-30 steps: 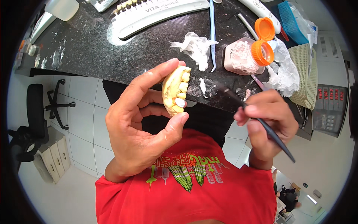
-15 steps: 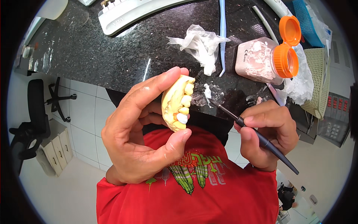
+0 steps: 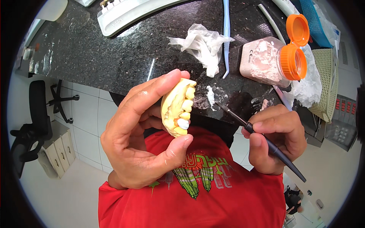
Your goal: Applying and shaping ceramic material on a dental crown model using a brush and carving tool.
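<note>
Load the brush (image 3: 282, 155) at the white paste (image 3: 210, 97), which lies near the table's near edge. The brush tip is at the paste's right side; whether it touches cannot be confirmed. For good control, draw the tip lightly along the paste with a shallow stroke, shape it to a point, and pick up only a small amount. Avoid pressing the bristles flat. Leave clearance from the tissue (image 3: 201, 47) and the jar (image 3: 262, 60), both farther in from that edge.

Pose, right hand (image 3: 283, 133): thumb and fingers pinch the brush handle in a pen grip. The brush slants toward the table, its rear end pointing back toward the body.

Pose, left hand (image 3: 131, 142): thumb and index finger pinch the yellow dental model (image 3: 171, 108) by its ends. The model is off the table, in front of the near edge, teeth toward the right. Hold it steady so that the white tooth (image 3: 183, 124) remains accessible and untouched by the thumb.
</note>
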`<state>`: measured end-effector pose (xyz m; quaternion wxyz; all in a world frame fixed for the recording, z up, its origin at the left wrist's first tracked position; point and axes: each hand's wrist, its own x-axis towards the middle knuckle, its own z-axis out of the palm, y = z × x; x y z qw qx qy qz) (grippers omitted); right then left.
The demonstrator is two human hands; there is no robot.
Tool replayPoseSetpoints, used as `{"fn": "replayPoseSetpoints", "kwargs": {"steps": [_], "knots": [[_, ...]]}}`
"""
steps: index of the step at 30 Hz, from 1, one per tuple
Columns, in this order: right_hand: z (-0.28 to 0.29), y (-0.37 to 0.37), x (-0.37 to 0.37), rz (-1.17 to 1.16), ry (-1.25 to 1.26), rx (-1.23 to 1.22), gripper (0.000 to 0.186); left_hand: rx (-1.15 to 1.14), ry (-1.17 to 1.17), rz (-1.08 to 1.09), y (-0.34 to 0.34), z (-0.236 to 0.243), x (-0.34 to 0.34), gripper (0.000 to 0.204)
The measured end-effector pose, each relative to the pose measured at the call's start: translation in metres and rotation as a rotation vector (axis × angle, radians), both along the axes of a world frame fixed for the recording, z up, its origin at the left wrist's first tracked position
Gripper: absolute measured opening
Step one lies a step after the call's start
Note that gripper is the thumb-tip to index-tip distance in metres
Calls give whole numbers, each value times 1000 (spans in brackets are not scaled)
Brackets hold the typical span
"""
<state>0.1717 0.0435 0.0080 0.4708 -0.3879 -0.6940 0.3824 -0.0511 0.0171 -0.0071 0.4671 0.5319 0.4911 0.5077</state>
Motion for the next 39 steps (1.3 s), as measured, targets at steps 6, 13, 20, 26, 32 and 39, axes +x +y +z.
{"fn": "replayPoseSetpoints", "kwargs": {"steps": [6,13,20,26,32,39], "knots": [[2,1,1,7,-50,7,20,34,11,-14,1,-1,-1,70],[1,4,0,36,-65,10,20,83,35,-44,2,-3,-3,70],[1,4,0,58,10,27,23,56,32,-36,0,-2,-4,68],[5,5,6,246,157,47,31,54,64,-29,0,3,-3,64],[9,9,-4,283,71,102,30,33,82,-11,-2,5,-1,64],[7,13,-2,386,-29,164,21,69,98,-14,0,4,-1,62]]}}
